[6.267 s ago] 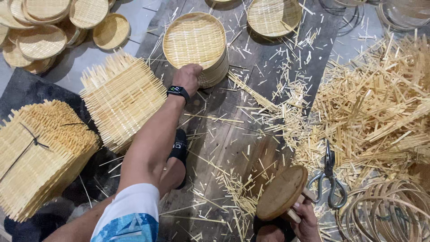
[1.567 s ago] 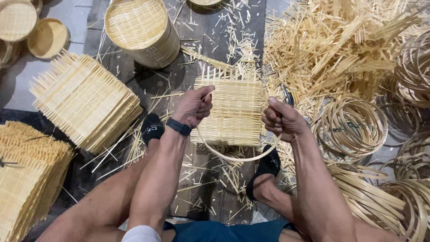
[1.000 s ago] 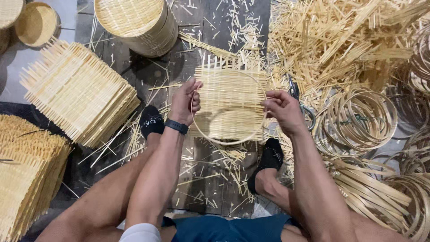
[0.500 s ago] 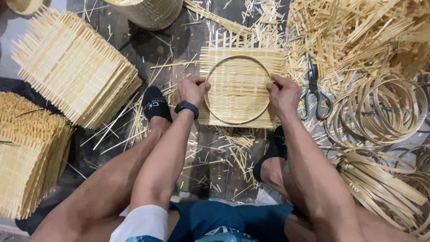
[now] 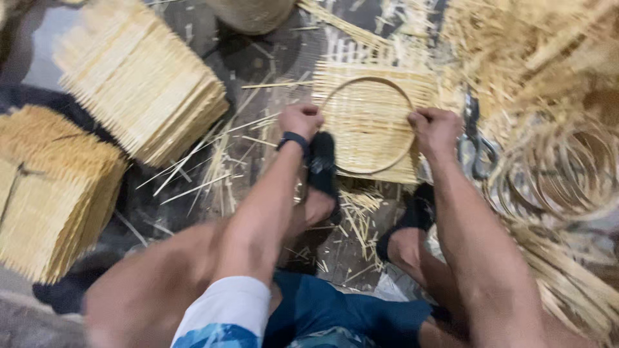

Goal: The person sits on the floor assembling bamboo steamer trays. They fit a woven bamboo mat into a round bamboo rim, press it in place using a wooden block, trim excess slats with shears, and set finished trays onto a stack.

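Observation:
A square woven bamboo mat (image 5: pixel 371 119) lies on the dark floor in front of me, with a thin round bamboo hoop (image 5: pixel 396 90) pressed onto it. My left hand (image 5: pixel 300 121), a dark band on its wrist, grips the hoop and mat at the left edge. My right hand (image 5: pixel 436 130) grips them at the right edge. My two feet in black sandals (image 5: pixel 322 167) rest just below the mat.
Two stacks of woven mats (image 5: pixel 138 80) lie at the left. A round basket stack (image 5: pixel 253 13) stands at the top. Scissors (image 5: pixel 476 142) lie right of the mat, beside a pile of bamboo hoops (image 5: pixel 554 174) and loose bamboo strips (image 5: pixel 516 45).
The mat and hoop were held up in the air, then came down onto the floor. My hands now press the hoop onto the mat; the camera has moved closer.

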Demonstrator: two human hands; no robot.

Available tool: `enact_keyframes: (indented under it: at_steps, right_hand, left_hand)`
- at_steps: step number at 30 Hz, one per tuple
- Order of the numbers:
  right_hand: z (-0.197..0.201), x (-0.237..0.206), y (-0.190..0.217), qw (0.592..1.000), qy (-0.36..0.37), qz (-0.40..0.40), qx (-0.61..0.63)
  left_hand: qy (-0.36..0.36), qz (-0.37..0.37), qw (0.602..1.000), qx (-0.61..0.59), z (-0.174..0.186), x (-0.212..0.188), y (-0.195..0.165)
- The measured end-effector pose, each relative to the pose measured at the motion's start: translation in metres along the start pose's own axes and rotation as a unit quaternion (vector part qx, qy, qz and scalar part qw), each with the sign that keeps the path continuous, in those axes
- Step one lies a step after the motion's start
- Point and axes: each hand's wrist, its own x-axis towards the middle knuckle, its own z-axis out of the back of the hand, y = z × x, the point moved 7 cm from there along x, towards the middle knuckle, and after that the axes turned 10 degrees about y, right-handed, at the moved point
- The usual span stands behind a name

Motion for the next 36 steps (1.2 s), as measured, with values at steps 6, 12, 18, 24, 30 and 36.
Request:
enact_keyframes:
  at_steps: [6, 12, 18, 24, 30, 36]
  right_hand:
    - [0.000, 0.014, 0.006, 0.999, 0.031, 0.016, -0.029]
    - [-0.002, 0.018, -0.015, 0.996, 0.073, -0.009, 0.043]
    - [0.000, -0.011, 0.056, 0.985, 0.080, 0.024, -0.151]
    - [-0.099, -0.072, 0.124, 0.852, 0.229, 0.294, -0.369]
    - [-0.109, -0.081, 0.111, 0.860, 0.156, 0.332, -0.355]
    - [-0.039, -0.009, 0.131, 0.929, 0.174, 0.295, -0.142]
  left_hand:
    - [0.011, -0.003, 1.000, -0.001, 0.008, 0.010, -0.003]
    - [0.068, -0.055, 0.994, -0.059, -0.003, 0.024, 0.006]
    - [0.091, -0.037, 0.976, 0.193, -0.007, 0.024, -0.027]
    - [0.003, -0.492, 0.834, 0.250, -0.066, 0.022, -0.115]
    - [0.112, -0.279, 0.940, 0.159, -0.088, 0.051, -0.079]
    - [0.161, -0.236, 0.948, 0.141, -0.078, 0.049, -0.104]
